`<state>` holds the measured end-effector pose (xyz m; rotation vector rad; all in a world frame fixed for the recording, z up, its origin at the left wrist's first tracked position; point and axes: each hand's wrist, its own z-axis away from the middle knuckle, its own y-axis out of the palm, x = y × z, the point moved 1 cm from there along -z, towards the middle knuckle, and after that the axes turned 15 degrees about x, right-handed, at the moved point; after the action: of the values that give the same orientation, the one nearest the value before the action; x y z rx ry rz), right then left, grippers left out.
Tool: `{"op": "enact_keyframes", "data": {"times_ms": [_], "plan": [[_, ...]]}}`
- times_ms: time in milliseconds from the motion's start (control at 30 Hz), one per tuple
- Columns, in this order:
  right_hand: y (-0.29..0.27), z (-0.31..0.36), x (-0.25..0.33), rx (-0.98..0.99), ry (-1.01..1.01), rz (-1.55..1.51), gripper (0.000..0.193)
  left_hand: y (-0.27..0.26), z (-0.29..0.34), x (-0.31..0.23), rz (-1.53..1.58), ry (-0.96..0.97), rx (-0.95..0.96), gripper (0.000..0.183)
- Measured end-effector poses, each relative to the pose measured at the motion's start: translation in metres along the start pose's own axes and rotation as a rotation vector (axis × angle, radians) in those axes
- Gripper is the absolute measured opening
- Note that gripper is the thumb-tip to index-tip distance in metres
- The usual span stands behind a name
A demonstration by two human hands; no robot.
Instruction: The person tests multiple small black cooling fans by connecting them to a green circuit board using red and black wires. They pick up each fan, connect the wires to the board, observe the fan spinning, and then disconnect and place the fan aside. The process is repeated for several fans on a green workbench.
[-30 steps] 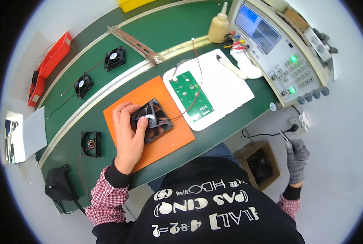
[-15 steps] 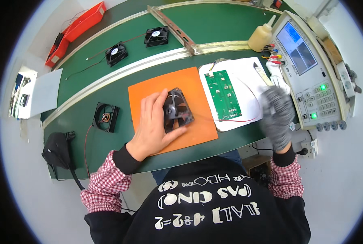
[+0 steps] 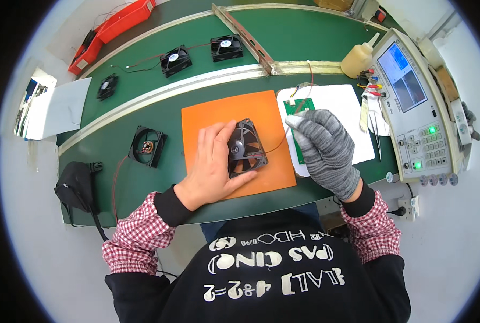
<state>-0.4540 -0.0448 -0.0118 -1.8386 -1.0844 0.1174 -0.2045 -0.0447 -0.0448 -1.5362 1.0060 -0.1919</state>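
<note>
A black cooling fan (image 3: 243, 146) stands tilted on an orange mat (image 3: 207, 113). My bare left hand (image 3: 210, 161) grips its left side, fingers along the frame and thumb at the near edge. My right hand (image 3: 326, 148), in a grey knit glove, is closed in a pinch on the fan's thin red wire (image 3: 305, 94). The wire runs from the fan to the fingertips and on upward past them. Beneath the glove lies a green circuit board (image 3: 310, 103) on a white pad (image 3: 353, 102), partly hidden by the hand.
A fan frame (image 3: 147, 146) with an exposed coil lies left of the mat. Other fans (image 3: 176, 60) sit behind the white rail. At right stand a test instrument (image 3: 406, 102), a glue bottle (image 3: 356, 58) and tweezers (image 3: 378, 134). A black pouch (image 3: 77, 188) hangs at the left edge.
My gloved right hand has moved left from beside the instrument to over the circuit board and now pinches the wire, which is raised. My left hand stays on the fan. The whole view has shifted slightly.
</note>
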Motion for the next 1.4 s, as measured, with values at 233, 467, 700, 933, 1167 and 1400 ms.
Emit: {"op": "enact_keyframes", "data": {"times_ms": [233, 467, 700, 933, 1167, 1400], "plan": [[0.0, 0.023, 0.002, 0.004, 0.149, -0.146, 0.028, -0.008, 0.006, 0.003, -0.084, 0.05, -0.059, 0.098], [0.02, 0.013, 0.0, 0.36, 0.202, -0.25, 0.052, -0.006, 0.0, 0.013, 0.19, 0.0, 0.07, 0.092], [0.043, -0.015, -0.006, 0.358, 0.122, 0.076, 0.078, -0.057, -0.005, 0.014, 1.628, -0.092, -0.11, 0.064], [0.048, -0.038, 0.003, 0.492, 0.075, 0.083, 0.043, -0.058, -0.007, -0.021, 1.967, -0.353, 0.397, 0.066], [0.042, -0.026, 0.001, 0.441, 0.018, 0.07, 0.056, -0.139, -0.047, 0.048, 1.851, -0.384, -0.299, 0.066], [0.045, -0.03, 0.009, 0.473, 0.007, 0.009, 0.056, -0.316, -0.054, 0.25, 1.498, -0.718, -1.107, 0.06]]}}
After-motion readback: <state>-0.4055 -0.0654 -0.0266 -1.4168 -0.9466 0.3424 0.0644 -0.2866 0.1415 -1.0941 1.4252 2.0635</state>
